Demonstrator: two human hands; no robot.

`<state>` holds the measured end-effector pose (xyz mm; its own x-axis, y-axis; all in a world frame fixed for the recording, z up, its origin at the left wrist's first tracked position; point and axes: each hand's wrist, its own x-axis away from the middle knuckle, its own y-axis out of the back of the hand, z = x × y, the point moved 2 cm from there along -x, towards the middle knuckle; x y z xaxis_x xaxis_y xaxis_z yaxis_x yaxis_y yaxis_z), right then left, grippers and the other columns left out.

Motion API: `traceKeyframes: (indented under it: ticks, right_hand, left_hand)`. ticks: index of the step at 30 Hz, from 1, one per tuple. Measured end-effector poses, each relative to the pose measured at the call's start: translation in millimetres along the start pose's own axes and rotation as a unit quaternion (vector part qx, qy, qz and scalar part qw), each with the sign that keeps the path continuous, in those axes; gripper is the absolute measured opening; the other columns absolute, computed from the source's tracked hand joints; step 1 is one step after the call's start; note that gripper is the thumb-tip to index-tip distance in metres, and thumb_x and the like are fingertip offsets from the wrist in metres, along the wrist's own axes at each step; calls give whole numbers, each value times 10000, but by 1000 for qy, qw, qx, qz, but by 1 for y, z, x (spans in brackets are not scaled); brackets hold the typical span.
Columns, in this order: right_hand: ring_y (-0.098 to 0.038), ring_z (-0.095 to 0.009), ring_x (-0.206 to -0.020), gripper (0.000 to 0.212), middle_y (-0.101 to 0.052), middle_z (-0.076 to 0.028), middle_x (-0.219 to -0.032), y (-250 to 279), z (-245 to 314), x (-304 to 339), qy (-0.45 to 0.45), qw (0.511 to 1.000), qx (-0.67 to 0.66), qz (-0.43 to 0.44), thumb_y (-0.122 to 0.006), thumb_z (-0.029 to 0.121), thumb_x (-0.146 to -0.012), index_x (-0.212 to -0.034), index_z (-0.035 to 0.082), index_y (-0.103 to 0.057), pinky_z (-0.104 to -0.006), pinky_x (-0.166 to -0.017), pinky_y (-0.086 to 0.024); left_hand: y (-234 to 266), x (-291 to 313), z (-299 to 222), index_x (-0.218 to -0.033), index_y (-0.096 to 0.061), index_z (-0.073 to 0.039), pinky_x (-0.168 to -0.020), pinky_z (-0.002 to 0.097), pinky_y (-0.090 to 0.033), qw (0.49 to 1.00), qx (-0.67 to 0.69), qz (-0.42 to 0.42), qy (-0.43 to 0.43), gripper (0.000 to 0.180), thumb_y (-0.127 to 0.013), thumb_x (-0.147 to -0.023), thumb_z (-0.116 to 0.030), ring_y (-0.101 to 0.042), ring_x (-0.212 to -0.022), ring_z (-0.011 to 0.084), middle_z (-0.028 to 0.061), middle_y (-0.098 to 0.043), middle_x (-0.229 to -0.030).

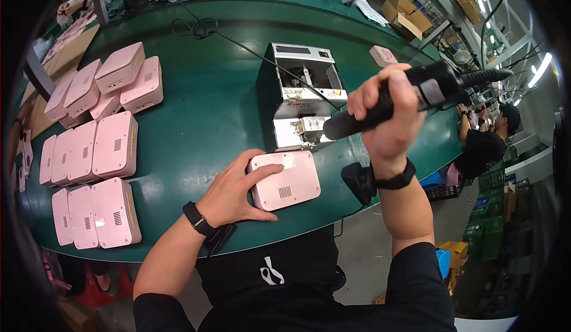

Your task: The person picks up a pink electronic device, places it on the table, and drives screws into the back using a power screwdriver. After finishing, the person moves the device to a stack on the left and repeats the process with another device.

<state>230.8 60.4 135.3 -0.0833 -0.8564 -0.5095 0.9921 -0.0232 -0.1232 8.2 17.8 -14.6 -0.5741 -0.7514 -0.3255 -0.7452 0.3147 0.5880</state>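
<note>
A pink box (299,184) lies flat near the front edge of the bench (199,109), vented face up. The left hand (229,194) steadies it, fingers over the top, thumb along the near side. The right hand (397,122) is clenched around a black driver-like tool (350,124), its nose at or just beside a boxy machine (306,103); contact cannot be confirmed. Judged partway: this unit appears unfinished, the tool being off it. Stacked pink boxes (116,146) stand left; whether completed or waiting cannot be told. Clearance: tight between front edge and machine; open bench lies leftward, toward the stacks. A black cable (245,49) crosses beyond, limiting overhead movement.
</note>
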Motion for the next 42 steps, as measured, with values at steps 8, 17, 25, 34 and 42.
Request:
traceKeyframes:
  ticks: [8, 17, 25, 34, 42]
  right_hand:
    - [-461, -154, -474, 241, -470, -39, -618, -12, -2, 14, -78, 996, 0, 49, -453, 303, -987, -1005, 63, -473, -333, -512, -425]
    - [-496, -165, -471, 416, -519, -38, -644, -61, 42, 66, -85, 984, -70, 140, -605, 470, -892, -976, 93, -449, -341, -519, -450]
    - [-507, -170, -460, 491, -530, -40, -645, -74, 33, 83, -118, 984, -37, 130, -685, 483, -849, -986, 87, -430, -353, -507, -466]
    - [-523, -169, -457, 490, -527, -36, -636, -71, 26, 80, -95, 976, -47, 191, -677, 479, -856, -974, 87, -409, -343, -484, -479]
    - [-503, -163, -434, 474, -504, -27, -599, -73, 29, 84, -130, 984, -41, 117, -690, 474, -843, -940, 102, -413, -335, -458, -463]
  left_hand:
    - [-2, 5, 6, -1311, -596, -223, -943, 412, -513, 1000, 7, -7, 1, 794, -905, -580, -267, -565, -1130, 344, 120, -490, -1301]
    - [-2, 2, 10, -1290, -612, -229, -931, 400, -518, 1000, 4, -16, -21, 757, -896, -589, -263, -573, -1123, 318, 108, -513, -1252]
    - [-5, 7, 11, -1259, -636, -240, -910, 397, -537, 999, -6, -38, -18, 710, -884, -595, -277, -593, -1087, 306, 107, -527, -1230]
    - [-9, 7, 9, -1230, -663, -245, -898, 399, -548, 998, -7, -56, -14, 686, -881, -580, -271, -605, -1071, 304, 116, -541, -1206]
    - [-13, 10, 11, -1229, -666, -244, -910, 397, -546, 998, -10, -66, -10, 676, -875, -587, -271, -599, -1090, 308, 122, -537, -1226]
